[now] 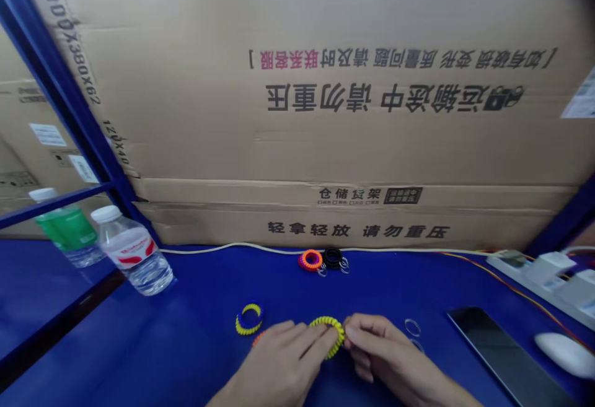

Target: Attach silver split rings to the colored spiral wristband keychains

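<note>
My left hand (286, 360) has its fingers through and over a yellow spiral coil bracelet (335, 346), gripping it from the left. At the bracelet's right edge, my right hand (388, 348) is closed in a pinch; what lies between its fingertips is hidden. Left of my hands lies a yellow and blue pair of coil bracelets (248, 320). An orange coil (258, 337) peeks out from behind my left hand. Just right of my right hand, a loose metal split ring (412, 328) rests on the blue surface, with another partly covered by that hand.
Against the cardboard box (325, 147) lie orange and purple coils (310, 260) and black coils (333, 258) with metal rings. Water bottles (134, 252) stand left by a blue post. A phone (506, 357), white mouse (564, 354) and power strip (548, 283) are right.
</note>
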Tool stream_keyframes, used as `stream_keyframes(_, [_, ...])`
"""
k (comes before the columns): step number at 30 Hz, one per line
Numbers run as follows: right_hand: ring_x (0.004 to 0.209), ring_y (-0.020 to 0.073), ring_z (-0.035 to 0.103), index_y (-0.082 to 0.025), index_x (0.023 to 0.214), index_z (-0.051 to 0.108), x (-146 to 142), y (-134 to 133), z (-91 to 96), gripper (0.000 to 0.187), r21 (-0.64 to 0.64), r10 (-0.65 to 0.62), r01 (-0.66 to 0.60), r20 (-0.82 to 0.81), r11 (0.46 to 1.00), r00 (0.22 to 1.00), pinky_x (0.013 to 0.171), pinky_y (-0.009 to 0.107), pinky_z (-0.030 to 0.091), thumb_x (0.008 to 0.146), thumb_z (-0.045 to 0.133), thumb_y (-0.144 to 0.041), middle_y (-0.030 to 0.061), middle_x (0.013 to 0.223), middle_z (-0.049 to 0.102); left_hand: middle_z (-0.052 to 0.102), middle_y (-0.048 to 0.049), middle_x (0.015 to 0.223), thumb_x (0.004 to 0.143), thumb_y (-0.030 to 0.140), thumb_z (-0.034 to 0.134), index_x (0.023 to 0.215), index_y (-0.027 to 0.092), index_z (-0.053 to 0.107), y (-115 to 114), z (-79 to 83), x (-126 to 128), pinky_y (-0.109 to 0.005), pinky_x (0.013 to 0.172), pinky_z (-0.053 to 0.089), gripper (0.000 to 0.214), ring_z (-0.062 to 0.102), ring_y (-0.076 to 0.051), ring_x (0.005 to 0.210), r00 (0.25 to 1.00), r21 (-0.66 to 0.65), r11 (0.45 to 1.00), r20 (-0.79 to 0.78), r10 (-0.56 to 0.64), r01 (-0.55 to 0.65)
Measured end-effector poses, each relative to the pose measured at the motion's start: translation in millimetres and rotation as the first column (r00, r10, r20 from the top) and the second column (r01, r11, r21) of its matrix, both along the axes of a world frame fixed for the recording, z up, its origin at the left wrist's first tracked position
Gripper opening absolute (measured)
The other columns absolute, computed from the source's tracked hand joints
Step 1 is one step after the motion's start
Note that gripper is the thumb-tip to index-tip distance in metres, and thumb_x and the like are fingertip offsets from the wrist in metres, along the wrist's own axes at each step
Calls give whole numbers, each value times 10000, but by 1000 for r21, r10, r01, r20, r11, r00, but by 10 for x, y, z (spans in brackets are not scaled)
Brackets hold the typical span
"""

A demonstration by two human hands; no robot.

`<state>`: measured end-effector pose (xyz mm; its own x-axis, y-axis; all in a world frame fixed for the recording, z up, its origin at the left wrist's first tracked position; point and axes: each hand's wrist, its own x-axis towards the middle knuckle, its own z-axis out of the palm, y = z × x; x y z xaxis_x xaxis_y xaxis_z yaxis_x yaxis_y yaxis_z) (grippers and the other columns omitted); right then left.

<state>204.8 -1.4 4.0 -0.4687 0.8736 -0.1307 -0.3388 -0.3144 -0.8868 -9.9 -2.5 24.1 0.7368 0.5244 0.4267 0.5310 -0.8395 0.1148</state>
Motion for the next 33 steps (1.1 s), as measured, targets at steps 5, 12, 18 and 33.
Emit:
stream_keyframes(5, [560, 88, 345, -147, 706, 664, -24, -5, 17, 298, 55, -90, 93, -52, 994, 995, 496, 229, 317, 759, 737, -431, -4, 712, 471, 706, -6, 1019, 927, 148, 484, 1263, 252, 523, -15, -7, 41, -166, 784, 526, 354, 683, -124, 859, 985, -340, 940, 168, 38, 21])
stream_keyframes(12, [528, 84, 311, -138, 695, 675, -17, -23, 17, 301, -48, -10, 8, -51, 999, 999, 490, 224, 281, 790, 715, -421, -28, 600, 415, 685, -47, 1142, 929, 150, 465, 1281, 224, 510, -11, -83, 8, -276, 868, 526, 362, 676, -191, 964, 995, -129, 992, 98, 3, 10])
stream_keyframes(18, [550, 85, 357, -137, 709, 715, -4, -34, 26, 280, -8, -20, 19, -97, 1000, 995, 503, 234, 286, 758, 750, -410, -13, 655, 452, 700, -7, 1001, 913, 163, 530, 1248, 261, 542, -20, 6, 58, -177, 770, 519, 349, 669, -135, 840, 977, -363, 931, 212, 34, 46])
stream_keyframes(33, [467, 61, 345, -111, 719, 664, 2, 43, -30, 331, -118, -92, 86, -49, 989, 995, 483, 229, 283, 852, 647, -413, -38, 563, 436, 689, -17, 1060, 898, 203, 575, 1147, 237, 625, -40, 106, 39, -235, 876, 484, 257, 624, -163, 946, 986, -431, 900, 168, 16, 59])
